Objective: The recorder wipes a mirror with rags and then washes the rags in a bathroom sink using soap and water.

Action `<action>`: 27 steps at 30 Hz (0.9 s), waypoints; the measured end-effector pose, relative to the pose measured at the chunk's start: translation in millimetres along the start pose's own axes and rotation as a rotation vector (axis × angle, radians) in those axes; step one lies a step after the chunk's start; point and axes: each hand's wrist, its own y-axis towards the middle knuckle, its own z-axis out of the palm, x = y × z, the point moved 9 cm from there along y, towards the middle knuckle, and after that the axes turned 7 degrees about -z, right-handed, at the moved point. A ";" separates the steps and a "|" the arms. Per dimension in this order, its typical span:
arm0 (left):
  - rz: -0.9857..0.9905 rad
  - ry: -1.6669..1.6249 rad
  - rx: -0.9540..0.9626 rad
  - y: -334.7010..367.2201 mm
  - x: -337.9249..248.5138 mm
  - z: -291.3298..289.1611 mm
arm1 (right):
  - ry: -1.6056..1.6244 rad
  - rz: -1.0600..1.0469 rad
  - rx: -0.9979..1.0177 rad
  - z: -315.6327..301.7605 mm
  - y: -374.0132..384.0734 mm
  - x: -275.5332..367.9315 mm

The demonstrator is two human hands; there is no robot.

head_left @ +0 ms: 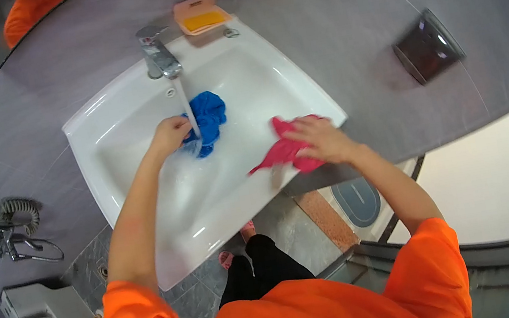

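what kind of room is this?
Most likely a bathroom: a white washbasin with a running tap, a pink soap dish on its corner, and a wall-mounted mixer with coiled hose at left.

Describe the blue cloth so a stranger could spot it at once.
Find the white sink, then the silver tap at its back. Follow the running water down to the crumpled blue cloth at the left hand. Its vivid blue sets it apart from the pink cloth under the right hand.
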 end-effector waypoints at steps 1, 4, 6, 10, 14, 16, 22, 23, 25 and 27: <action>0.005 -0.068 0.001 12.1 -14.0 7.1 | -0.027 0.103 0.033 -1.8 -0.6 -32.0; -0.028 -0.190 0.023 56.4 -34.1 12.6 | -0.297 0.147 -0.097 -6.0 31.4 -76.2; 0.021 -0.174 -0.047 74.1 -47.1 7.8 | -0.396 0.152 -0.128 10.5 78.9 -77.8; 0.371 0.648 -0.191 91.0 -40.9 40.3 | -0.325 0.234 -0.359 62.0 164.3 -81.7; 0.221 0.790 -0.187 37.6 -0.8 63.8 | -0.232 0.283 -0.374 103.9 190.0 -33.6; 0.154 0.820 -0.229 13.6 23.1 47.5 | -0.017 0.068 -0.193 118.1 184.1 8.9; 0.007 0.690 -0.432 -58.2 38.4 -35.6 | 0.703 -0.269 0.062 154.3 170.2 140.7; -0.002 0.691 -0.429 -65.3 32.7 -43.9 | 0.658 -0.433 -0.061 147.0 185.6 162.5; 0.037 0.667 -0.549 -73.2 9.0 -63.9 | 0.388 -0.762 -0.132 136.0 210.5 170.3; 0.059 0.657 -0.586 -77.2 0.2 -73.1 | 0.050 -0.951 -0.061 139.9 242.6 150.0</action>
